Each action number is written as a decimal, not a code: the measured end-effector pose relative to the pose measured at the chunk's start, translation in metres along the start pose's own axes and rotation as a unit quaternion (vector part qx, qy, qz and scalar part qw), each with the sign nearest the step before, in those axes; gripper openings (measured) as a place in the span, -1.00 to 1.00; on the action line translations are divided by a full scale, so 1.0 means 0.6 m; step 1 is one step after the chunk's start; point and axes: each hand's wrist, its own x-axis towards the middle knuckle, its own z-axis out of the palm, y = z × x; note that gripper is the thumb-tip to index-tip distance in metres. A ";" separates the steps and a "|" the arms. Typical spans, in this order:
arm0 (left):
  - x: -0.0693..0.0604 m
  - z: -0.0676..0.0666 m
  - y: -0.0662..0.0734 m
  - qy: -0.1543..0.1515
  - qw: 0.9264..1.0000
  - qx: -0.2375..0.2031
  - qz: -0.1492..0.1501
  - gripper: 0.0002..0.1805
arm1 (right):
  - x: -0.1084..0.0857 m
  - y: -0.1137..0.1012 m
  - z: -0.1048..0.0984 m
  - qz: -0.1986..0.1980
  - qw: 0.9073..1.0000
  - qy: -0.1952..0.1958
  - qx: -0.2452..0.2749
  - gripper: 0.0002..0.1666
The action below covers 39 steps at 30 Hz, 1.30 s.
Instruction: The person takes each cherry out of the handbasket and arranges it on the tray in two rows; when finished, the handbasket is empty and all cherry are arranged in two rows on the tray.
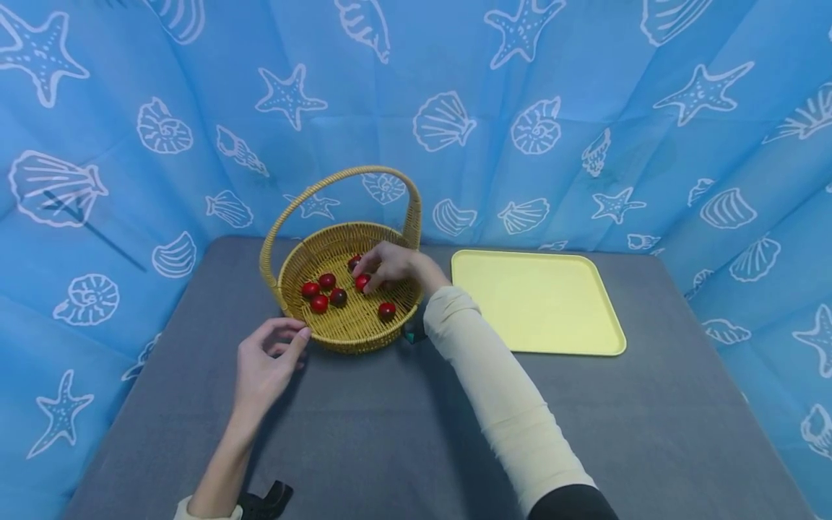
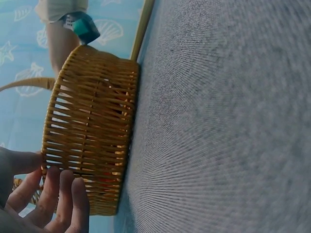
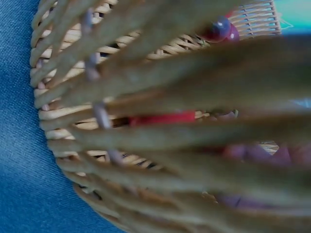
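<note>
A wicker basket (image 1: 351, 339) with a tall arched handle stands on the table and holds several round, dark red fruits, plum-like in look (image 1: 319, 303). My left hand (image 1: 269, 361) grips the basket's near-left rim, thumb at the top edge and fingers against the outer wall (image 2: 92, 121). Inside the basket, my right hand (image 1: 393, 263) pinches one red plum (image 1: 362, 282) between thumb and fingers. Another plum (image 1: 386, 311) lies apart, near the basket's right side. In the right wrist view, blurred wicker strands (image 3: 194, 77) hide most of that hand.
To the right of the basket lies a yellow rectangular tray (image 1: 539, 303). A grey cloth (image 1: 390, 433) covers the table. Behind and at the sides hangs a blue curtain (image 1: 468, 72) with white shells and starfish. The basket's handle (image 1: 338, 177) arches above the right hand's level.
</note>
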 end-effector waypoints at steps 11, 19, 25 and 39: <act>0.000 0.001 -0.002 0.002 1.000 0.005 0.005 -0.77 | 0.002 0.003 0.001 -0.016 0.999 0.026 -0.018 -0.65; 0.000 0.000 0.001 0.002 1.000 0.002 0.005 -0.77 | -0.023 -0.012 -0.025 -0.044 0.999 0.004 0.001 -0.55; -0.001 0.001 0.001 0.002 1.000 0.007 0.007 -0.77 | -0.055 -0.015 -0.047 -0.084 0.996 -0.002 -0.017 -0.48; 0.000 0.000 -0.002 0.002 1.000 0.001 0.015 -0.78 | -0.148 0.031 -0.117 -0.107 0.991 0.003 0.078 -0.46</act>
